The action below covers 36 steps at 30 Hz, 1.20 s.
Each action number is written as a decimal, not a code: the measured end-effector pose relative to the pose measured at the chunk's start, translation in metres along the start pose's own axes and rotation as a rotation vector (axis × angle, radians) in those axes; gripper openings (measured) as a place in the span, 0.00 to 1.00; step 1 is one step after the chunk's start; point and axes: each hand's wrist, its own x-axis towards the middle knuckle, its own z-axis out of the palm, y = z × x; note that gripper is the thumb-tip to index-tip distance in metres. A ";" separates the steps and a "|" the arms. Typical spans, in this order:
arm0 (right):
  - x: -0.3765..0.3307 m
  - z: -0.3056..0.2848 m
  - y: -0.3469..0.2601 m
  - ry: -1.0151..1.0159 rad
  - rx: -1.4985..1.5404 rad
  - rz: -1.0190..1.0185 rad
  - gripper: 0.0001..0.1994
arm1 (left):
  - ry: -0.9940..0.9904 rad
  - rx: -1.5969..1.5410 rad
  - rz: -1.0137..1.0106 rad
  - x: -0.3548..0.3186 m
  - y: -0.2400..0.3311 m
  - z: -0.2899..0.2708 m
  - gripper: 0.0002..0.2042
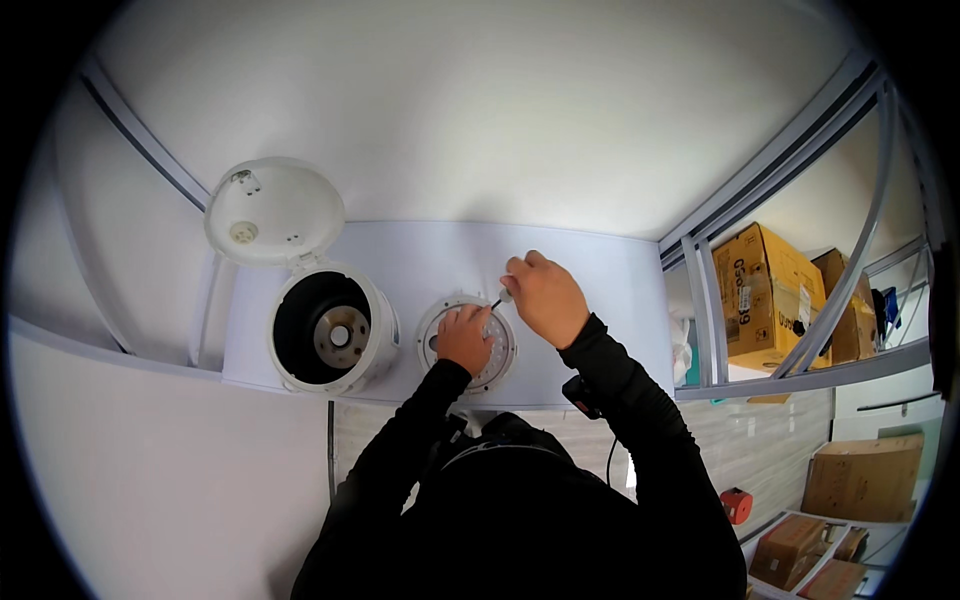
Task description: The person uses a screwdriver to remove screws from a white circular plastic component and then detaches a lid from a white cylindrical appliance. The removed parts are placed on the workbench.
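Gripped aslant by the right hand (pixel 545 300), the screwdriver-like tool (pixel 506 295) could slip and jab the left hand (pixel 466 340), which rests, grasp unclear, on the white disc (pixel 496 366) near the tabletop's (pixel 600 350) front edge.

Black top (pixel 540 515), long creased black sleeves (pixel 640 400), boxy dark right-forearm device (pixel 581 396), thin cable (pixel 610 458)

Soft light casts a faint shadow on the white wall (pixel 480 150). Fisheye distortion bends the metal rails (pixel 765 155) near black corners.
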 end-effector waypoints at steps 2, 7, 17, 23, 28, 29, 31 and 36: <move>0.000 -0.001 0.004 0.068 0.117 -0.196 0.14 | -0.004 -0.006 -0.002 0.000 0.000 0.000 0.30; 0.000 -0.002 -0.012 0.072 0.170 -0.010 0.11 | -0.012 -0.049 -0.008 0.001 0.000 0.001 0.29; 0.008 -0.016 -0.020 0.011 -0.035 -0.035 0.13 | -0.010 -0.002 0.018 0.005 -0.003 0.001 0.27; 0.018 0.006 -0.002 0.174 -0.032 -0.225 0.13 | 0.000 -0.027 -0.003 0.007 -0.005 0.004 0.28; 0.015 -0.005 -0.018 0.002 -0.103 0.062 0.10 | -0.060 -0.050 -0.033 0.009 -0.006 -0.003 0.29; 0.018 -0.007 -0.019 -0.055 -0.115 0.126 0.10 | -0.067 -0.052 -0.036 0.011 -0.006 -0.003 0.29; 0.022 -0.007 -0.015 -0.052 -0.126 0.044 0.11 | -0.072 -0.041 -0.028 0.011 -0.005 -0.005 0.29; 0.021 -0.005 -0.001 0.114 -0.013 -0.319 0.12 | -0.088 -0.034 -0.026 0.012 0.004 -0.012 0.29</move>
